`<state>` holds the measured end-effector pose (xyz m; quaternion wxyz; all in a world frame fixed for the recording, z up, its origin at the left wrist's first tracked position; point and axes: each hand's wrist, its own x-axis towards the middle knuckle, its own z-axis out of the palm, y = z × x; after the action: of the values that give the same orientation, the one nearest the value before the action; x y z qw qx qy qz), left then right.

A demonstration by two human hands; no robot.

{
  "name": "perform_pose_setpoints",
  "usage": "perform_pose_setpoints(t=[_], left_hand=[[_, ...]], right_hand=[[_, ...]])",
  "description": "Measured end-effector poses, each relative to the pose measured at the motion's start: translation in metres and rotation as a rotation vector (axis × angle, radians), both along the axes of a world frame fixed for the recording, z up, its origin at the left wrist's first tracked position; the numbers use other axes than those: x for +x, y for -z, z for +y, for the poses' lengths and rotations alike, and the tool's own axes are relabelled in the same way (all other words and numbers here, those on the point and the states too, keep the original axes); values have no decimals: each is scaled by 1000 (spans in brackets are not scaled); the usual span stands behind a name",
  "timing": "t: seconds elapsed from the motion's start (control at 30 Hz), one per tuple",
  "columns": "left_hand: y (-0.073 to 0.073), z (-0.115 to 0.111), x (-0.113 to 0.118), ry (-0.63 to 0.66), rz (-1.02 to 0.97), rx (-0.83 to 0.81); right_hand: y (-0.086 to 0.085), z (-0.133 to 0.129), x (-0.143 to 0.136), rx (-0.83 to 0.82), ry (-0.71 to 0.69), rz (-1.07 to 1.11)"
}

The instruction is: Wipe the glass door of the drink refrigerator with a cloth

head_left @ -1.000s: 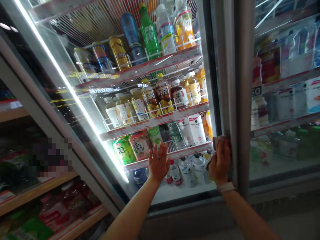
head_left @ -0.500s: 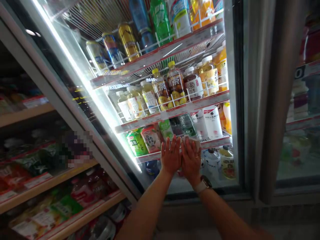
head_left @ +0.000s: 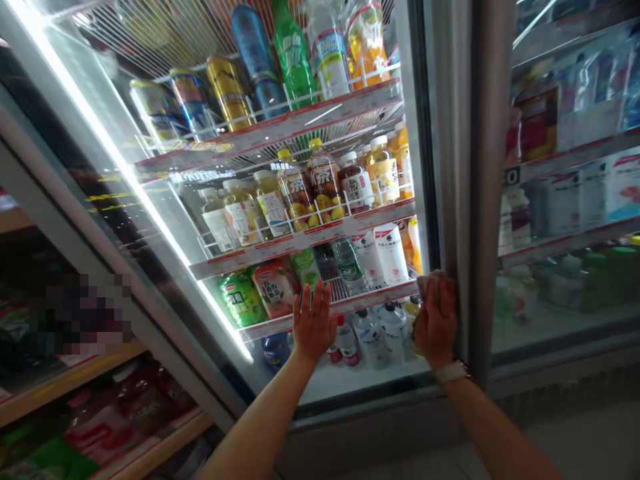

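My left hand (head_left: 314, 323) lies flat with its fingers stretched, against the glass door (head_left: 320, 395) of a lit drinks fridge, in front of the lower shelves. It holds nothing. At the door's right edge, my right hand (head_left: 437, 323) presses a greyish cloth (head_left: 431, 279) against the glass and the metal frame (head_left: 457, 220). Most of the cloth is hidden beneath the fingers. A watch strap (head_left: 451, 372) circles the right wrist.
Behind the glass stand a green bottle (head_left: 295, 57), tea bottles (head_left: 325, 180) and white cartons (head_left: 391, 253). A second fridge door (head_left: 565, 320) is on the right. Wooden shelves (head_left: 75, 380) with packaged drinks line the left.
My right hand has slid right with the cloth, from beside my left hand to the door frame. My left hand stays on the glass. The view has shifted right.
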<state>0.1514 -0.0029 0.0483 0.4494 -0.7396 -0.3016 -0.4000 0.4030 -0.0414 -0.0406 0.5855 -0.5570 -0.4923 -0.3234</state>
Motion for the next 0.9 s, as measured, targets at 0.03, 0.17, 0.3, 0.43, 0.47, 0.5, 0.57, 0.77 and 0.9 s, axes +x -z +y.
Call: perform_pose_setpoints(t=[0.03, 0.17, 0.3, 0.43, 0.47, 0.5, 0.57, 0.77, 0.9], left_hand=[[0, 0, 1, 5, -3, 3], [0, 0, 1, 18, -8, 3], [1, 0, 0, 18, -2, -15], [3, 1, -1, 39, -3, -35], [3, 1, -2, 50, -7, -37], [4, 2, -2, 63, -11, -39], [5, 2, -2, 86, -19, -49], [6, 3, -4, 53, -12, -68], [2, 1, -2, 43, 5, -50]], right_hand=[[3, 0, 4, -17, 7, 25], [0, 1, -12, -42, -20, 118], [-21, 6, -59, -24, -78, 155], [-32, 11, -116, -24, -164, 87], [-31, 12, -130, -23, -194, 54], [-29, 13, -143, -16, -224, 20], [-23, 16, -161, 0, -260, -28], [-21, 12, -150, -43, -233, -179], [-26, 7, -103, -90, -134, -160]])
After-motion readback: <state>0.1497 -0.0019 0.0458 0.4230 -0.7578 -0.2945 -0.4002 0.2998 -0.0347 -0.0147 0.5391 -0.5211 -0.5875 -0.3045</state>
